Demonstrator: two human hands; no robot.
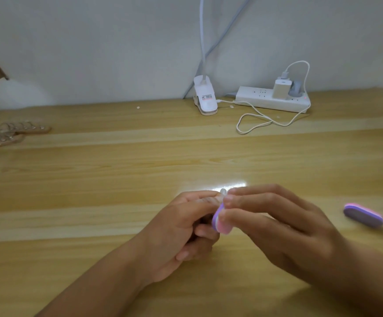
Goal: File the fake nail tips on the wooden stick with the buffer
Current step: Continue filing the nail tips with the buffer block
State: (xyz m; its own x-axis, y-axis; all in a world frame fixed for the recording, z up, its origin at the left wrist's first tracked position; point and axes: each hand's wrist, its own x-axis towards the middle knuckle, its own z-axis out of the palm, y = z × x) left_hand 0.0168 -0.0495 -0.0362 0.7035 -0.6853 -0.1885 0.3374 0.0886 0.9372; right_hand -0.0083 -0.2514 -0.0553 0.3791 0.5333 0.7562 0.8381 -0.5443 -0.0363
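Buffer [220, 223] pinched by right hand [277, 225], touching clear nail tip [223, 191] gripped in curled left hand [181, 227].

a home desk: wooden tabletop [94, 170], power strip [270, 100], clip lamp [205, 97] against a plain wall.

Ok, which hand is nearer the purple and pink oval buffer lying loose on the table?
Right. The right hand is left of that loose purple and pink oval buffer, apart from it; the left hand is further left, beyond the right hand.
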